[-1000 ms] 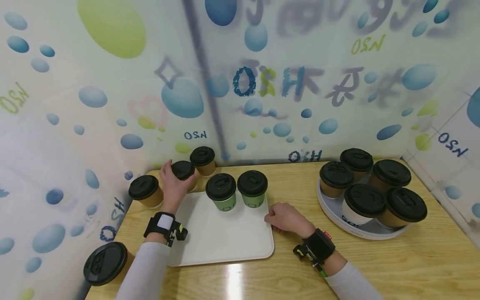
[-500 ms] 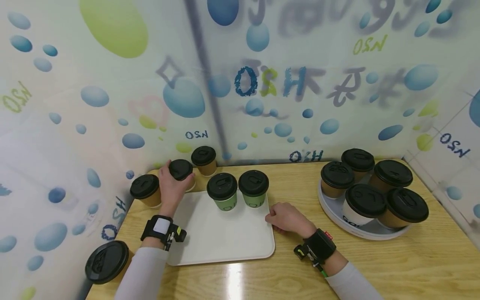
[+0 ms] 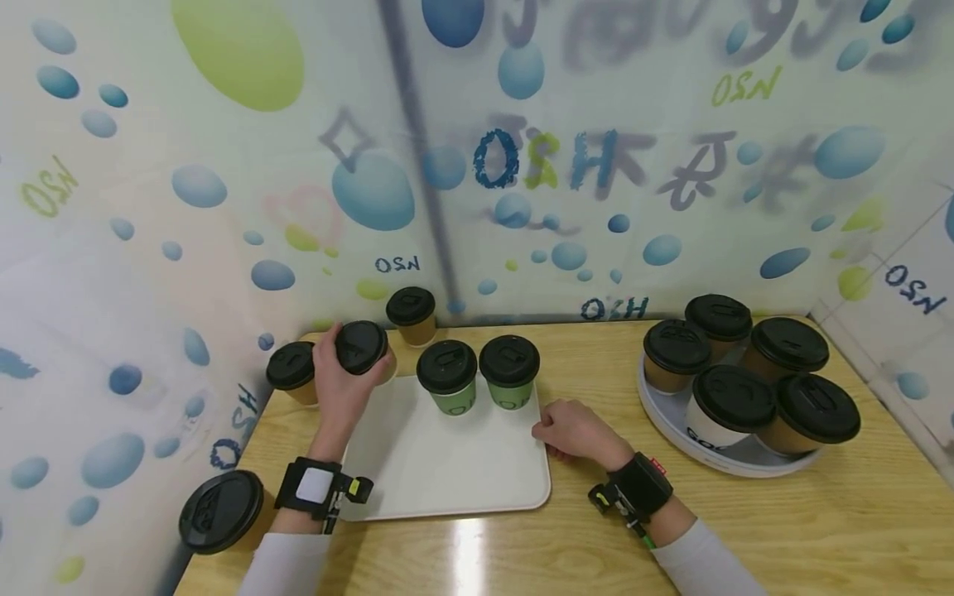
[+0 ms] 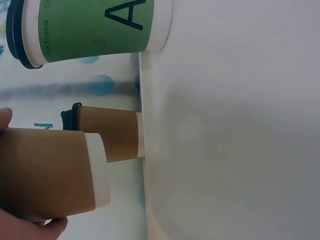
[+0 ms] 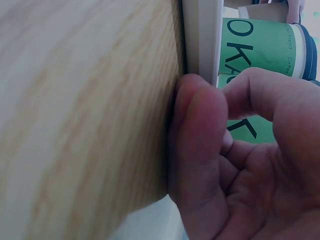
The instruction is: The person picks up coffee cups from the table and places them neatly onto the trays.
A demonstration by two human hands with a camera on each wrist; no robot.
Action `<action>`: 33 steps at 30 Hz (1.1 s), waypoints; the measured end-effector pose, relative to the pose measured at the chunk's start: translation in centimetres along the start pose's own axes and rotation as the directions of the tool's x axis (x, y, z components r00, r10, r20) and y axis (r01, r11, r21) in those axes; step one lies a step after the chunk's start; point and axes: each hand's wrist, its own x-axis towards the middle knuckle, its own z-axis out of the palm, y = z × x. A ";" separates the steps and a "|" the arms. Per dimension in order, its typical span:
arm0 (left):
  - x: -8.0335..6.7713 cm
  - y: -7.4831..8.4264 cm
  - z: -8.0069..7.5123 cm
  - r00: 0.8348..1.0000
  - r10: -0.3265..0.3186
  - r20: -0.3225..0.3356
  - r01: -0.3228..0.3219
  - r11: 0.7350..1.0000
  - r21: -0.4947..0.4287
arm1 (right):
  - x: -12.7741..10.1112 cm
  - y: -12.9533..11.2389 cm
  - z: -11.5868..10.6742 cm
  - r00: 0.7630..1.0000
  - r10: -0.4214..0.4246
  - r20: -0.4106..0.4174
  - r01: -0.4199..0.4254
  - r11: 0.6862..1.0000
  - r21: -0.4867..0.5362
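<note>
Two green paper cups with black lids (image 3: 479, 378) already stand at the far edge of the white rectangular tray (image 3: 447, 463). The left hand (image 3: 339, 382) grips a brown paper cup with a black lid (image 3: 361, 348), lifted over the tray's far-left corner. The right hand (image 3: 570, 429), fingers curled, pinches the tray's right edge. Three brown lidded cups (image 3: 292, 372) appear left to load beside the tray.

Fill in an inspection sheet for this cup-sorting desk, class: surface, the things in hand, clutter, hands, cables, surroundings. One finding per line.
Surface: wooden table, with a glare patch near the front edge.
Things in hand: brown cup with a black lid, held above the far left corner of the white tray; two green cups stand on the tray's far edge.
Clutter: three more brown cups around the tray's left side; five lidded cups on a round tray at the right.
Hands: left hand grips the brown cup; right hand rests curled against the tray's right edge.
Cables: nothing seen.
Surroundings: bubble-printed panels behind and on both sides.
</note>
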 end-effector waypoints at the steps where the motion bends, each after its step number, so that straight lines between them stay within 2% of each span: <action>1: -0.2 0.0 -0.1 1.000 0.001 0.012 -0.001 1.000 -0.002 | 0.0 0.0 0.0 1.000 0.002 0.001 -0.002 1.000 0.001; 7: -1.2 0.1 -1.1 0.993 0.004 0.116 -0.005 1.000 0.006 | 0.1 0.0 0.0 1.000 0.001 0.000 -0.001 1.000 0.015; 14: -1.8 -0.2 -1.9 0.976 0.016 0.219 -0.018 1.000 0.010 | 0.1 0.1 0.1 1.000 -0.013 -0.003 0.013 1.000 0.017; 18: -2.0 -0.6 -2.0 0.959 0.015 0.282 -0.020 1.000 0.015 | 0.1 0.2 0.1 1.000 -0.014 -0.005 0.014 1.000 0.017; 22: -2.2 -1.0 -1.8 0.937 0.020 0.348 -0.014 1.000 -0.020 | 0.2 0.2 0.1 1.000 -0.019 -0.007 0.019 1.000 0.013; 33: -2.3 -1.8 -1.5 0.905 0.079 0.417 -0.067 0.997 -0.044 | 0.1 0.2 0.1 1.000 -0.018 -0.010 0.018 1.000 0.013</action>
